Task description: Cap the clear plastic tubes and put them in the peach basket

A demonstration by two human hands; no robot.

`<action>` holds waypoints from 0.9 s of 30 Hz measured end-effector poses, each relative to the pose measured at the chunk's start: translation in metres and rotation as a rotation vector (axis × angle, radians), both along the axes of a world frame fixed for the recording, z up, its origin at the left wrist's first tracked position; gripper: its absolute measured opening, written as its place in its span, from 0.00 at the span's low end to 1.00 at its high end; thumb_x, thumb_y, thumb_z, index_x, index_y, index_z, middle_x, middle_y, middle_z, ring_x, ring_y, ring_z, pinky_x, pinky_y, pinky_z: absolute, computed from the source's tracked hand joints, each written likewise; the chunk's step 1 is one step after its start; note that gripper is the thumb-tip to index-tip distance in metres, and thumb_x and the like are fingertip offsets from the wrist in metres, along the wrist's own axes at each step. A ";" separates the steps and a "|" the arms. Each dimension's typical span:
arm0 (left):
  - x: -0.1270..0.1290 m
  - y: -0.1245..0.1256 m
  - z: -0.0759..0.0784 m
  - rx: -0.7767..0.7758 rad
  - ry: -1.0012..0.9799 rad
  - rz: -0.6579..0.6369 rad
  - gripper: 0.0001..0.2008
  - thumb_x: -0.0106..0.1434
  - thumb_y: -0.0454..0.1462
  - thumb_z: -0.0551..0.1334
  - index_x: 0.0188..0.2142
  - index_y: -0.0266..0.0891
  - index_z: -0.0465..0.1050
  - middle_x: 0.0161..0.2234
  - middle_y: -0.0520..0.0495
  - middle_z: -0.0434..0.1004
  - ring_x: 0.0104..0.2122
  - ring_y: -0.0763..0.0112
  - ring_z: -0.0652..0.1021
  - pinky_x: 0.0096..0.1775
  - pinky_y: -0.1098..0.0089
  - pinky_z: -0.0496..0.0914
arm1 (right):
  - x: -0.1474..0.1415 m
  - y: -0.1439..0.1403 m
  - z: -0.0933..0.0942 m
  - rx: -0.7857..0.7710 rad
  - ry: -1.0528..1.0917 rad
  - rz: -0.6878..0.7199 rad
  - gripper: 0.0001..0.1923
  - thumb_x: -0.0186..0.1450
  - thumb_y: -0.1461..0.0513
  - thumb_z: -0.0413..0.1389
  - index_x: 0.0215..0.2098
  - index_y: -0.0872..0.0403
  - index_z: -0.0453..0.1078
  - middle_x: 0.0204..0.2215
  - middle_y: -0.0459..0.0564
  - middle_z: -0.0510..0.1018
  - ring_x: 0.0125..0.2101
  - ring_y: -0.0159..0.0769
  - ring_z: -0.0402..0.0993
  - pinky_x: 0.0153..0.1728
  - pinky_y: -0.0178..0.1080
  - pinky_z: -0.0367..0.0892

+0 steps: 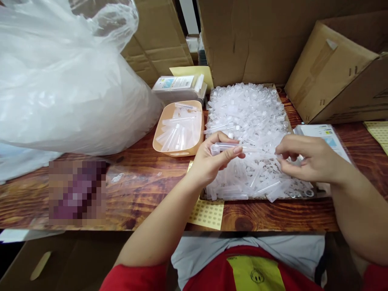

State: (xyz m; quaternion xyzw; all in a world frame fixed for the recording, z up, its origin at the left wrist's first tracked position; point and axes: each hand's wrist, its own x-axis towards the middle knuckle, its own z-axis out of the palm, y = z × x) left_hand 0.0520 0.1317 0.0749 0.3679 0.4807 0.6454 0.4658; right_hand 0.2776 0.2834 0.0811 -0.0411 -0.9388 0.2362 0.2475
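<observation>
A clear plastic tube [223, 148] lies almost level in my left hand [209, 157], pinched between thumb and fingers, its rounded end toward the left. My right hand [306, 157] hovers over the right side of the pile, fingers curled together. Something small and translucent seems to show at those fingertips, too blurred to name. Below both hands, a shallow cardboard tray [277, 86] is heaped with translucent tubes and small caps or rings [248, 105]. Left of the tray stands an orange plastic basket [157, 146] with several similar tubes [178, 135] in it.
A large white plastic bag [69, 89] bulges on the left. Stacked labelled packs [178, 84] stand behind the basket. Cardboard boxes [330, 68] border the back and right. A yellow sticker sheet [207, 214] lies partly under the tray. A blurred purple object [77, 194] rests on the wooden table [145, 173].
</observation>
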 end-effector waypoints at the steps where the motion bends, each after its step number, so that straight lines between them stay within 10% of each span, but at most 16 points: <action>1: 0.004 -0.001 0.000 -0.016 0.000 -0.012 0.22 0.53 0.48 0.79 0.33 0.38 0.71 0.23 0.49 0.81 0.16 0.81 0.67 0.19 0.77 0.53 | -0.001 -0.003 0.004 -0.096 0.104 -0.004 0.07 0.65 0.68 0.58 0.36 0.50 0.72 0.28 0.44 0.73 0.26 0.31 0.68 0.26 0.36 0.63; 11: 0.027 -0.006 0.001 0.008 -0.165 -0.130 0.22 0.57 0.48 0.77 0.36 0.39 0.68 0.26 0.49 0.82 0.15 0.84 0.58 0.18 0.77 0.49 | -0.027 -0.042 -0.005 -0.712 0.542 0.045 0.11 0.62 0.71 0.67 0.39 0.49 0.80 0.32 0.45 0.81 0.26 0.31 0.80 0.26 0.32 0.78; 27: 0.035 -0.012 0.007 -0.032 -0.390 -0.221 0.24 0.58 0.48 0.76 0.36 0.42 0.62 0.23 0.54 0.77 0.14 0.84 0.56 0.17 0.81 0.48 | -0.025 -0.066 -0.015 -0.487 0.589 -0.047 0.17 0.70 0.69 0.62 0.52 0.45 0.81 0.35 0.46 0.84 0.26 0.31 0.81 0.27 0.35 0.78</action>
